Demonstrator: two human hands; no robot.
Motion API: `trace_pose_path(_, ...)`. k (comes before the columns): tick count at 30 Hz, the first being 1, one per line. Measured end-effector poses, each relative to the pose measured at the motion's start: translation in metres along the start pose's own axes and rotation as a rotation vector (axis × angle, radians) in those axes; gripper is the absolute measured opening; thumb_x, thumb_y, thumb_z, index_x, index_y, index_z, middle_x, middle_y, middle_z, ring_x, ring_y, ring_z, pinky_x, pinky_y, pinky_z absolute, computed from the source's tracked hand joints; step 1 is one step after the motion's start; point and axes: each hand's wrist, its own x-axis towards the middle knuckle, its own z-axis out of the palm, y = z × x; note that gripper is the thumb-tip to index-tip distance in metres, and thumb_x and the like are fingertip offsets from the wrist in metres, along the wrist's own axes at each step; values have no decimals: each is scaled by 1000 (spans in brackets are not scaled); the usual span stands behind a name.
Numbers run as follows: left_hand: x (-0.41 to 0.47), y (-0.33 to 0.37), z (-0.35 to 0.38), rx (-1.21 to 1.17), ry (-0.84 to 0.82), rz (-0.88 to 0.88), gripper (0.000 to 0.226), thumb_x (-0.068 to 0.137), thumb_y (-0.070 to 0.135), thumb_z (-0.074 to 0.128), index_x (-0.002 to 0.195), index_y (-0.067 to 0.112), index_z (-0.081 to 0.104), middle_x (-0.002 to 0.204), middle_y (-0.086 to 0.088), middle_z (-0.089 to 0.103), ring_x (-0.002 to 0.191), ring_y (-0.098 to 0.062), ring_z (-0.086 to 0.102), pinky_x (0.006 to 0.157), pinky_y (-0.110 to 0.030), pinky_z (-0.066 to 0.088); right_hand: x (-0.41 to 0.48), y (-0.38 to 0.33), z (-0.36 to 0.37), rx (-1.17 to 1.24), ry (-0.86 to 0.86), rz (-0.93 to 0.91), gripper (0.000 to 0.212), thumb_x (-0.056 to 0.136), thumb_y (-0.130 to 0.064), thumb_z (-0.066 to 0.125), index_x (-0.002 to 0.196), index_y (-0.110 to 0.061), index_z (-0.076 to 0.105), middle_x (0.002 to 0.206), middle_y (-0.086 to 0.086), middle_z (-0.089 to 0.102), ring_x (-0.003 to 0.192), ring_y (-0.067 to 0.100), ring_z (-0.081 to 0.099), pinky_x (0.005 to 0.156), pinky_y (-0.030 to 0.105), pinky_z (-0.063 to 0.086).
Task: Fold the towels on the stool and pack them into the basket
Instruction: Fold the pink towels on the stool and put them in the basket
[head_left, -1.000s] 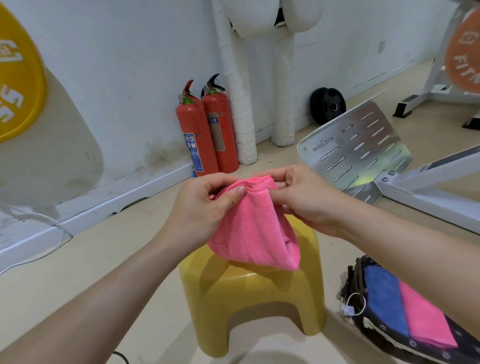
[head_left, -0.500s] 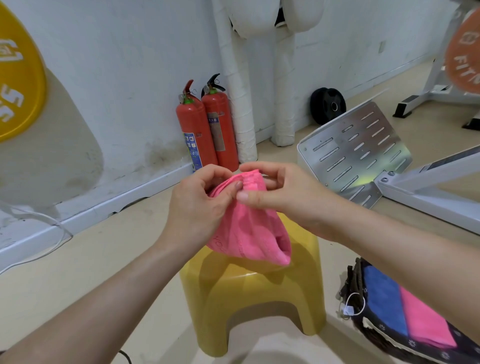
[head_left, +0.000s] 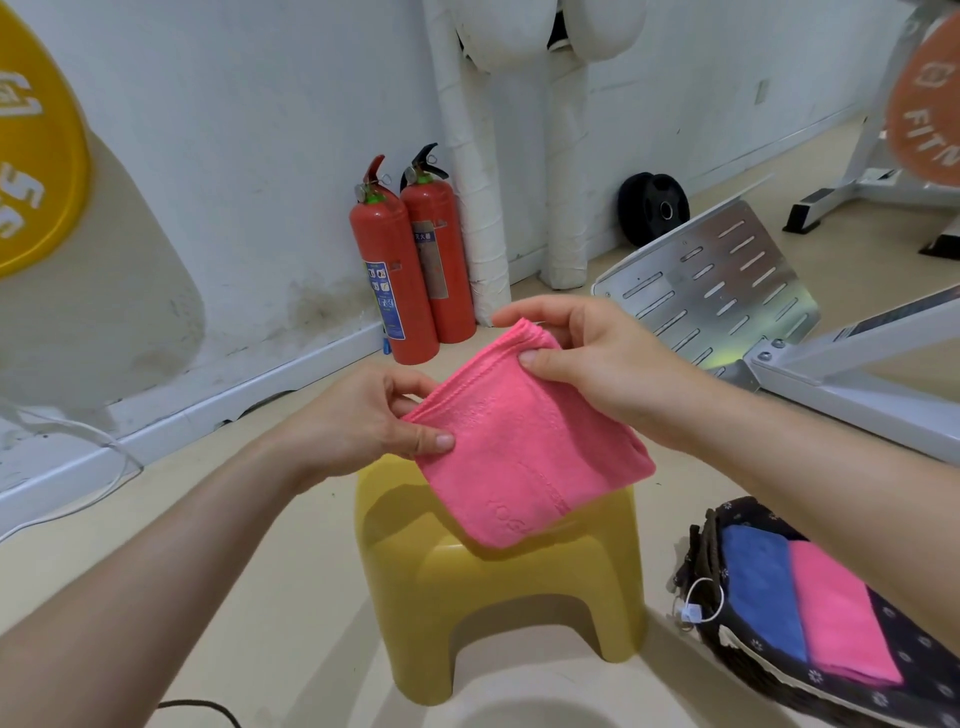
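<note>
A folded pink towel hangs in the air just above the yellow plastic stool. My left hand pinches its left corner between thumb and fingers. My right hand grips the upper corner, thumb on top. The towel is stretched flat between both hands, tilted down to the right. At the lower right stands a dark woven basket holding a folded blue towel and a folded pink towel side by side; my right forearm hides part of it.
Two red fire extinguishers stand against the white wall behind the stool. A perforated metal plate and white gym machine frame lie to the right. A black weight plate leans on the wall. A white cable trails at left.
The hands have drawn apart, spreading the bunched pink towel into a flat folded square. My right hand moved up and right, my left hand down and left.
</note>
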Motion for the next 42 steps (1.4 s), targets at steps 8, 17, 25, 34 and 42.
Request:
trace_pose_path(8, -2, 12, -15, 481, -27, 11, 52, 65, 44, 84, 111, 35, 61, 107, 12, 62, 102, -1, 56, 88, -27, 46, -4, -7, 1, -84, -80, -62, 40, 89, -2, 58, 122, -26, 57, 77, -11, 61, 67, -3, 54, 68, 12, 41)
trace_pose_path(17, -7, 28, 25, 52, 17, 189, 15, 78, 33, 69, 85, 19, 70, 75, 11, 71, 68, -1, 65, 60, -14, 49, -5, -7, 0, -37, -44, -121, 35, 78, -14, 76, 103, -14, 52, 93, 10, 61, 74, 11, 55, 73, 29, 50)
trace_pose_path(25, -7, 17, 16, -218, 121, 43, 33, 82, 47, 57, 80, 16, 67, 69, 1, 69, 61, -13, 65, 52, -22, 52, -7, 12, -21, -164, -427, 142, 47, 71, -51, 74, 93, -9, 72, 101, 19, 70, 89, 20, 61, 100, 56, 43)
trace_pose_path(34, 2, -9, 16, -47, 330, 151, 33, 98, 43, 40, 102, 19, 63, 86, 1, 64, 77, -11, 60, 76, -35, 49, -2, 25, -24, -2, -205, 234, 58, 62, -45, 76, 77, 10, 67, 69, 17, 55, 69, 23, 50, 70, 34, 46)
trace_pose_path(42, -3, 10, 24, -71, 78, 218, 46, 93, 49, 47, 115, 10, 57, 113, -26, 58, 93, -21, 58, 92, -54, 46, -2, 22, -24, -15, -386, 238, 67, 63, -29, 85, 122, -32, 52, 101, 3, 64, 89, 18, 63, 84, 37, 48)
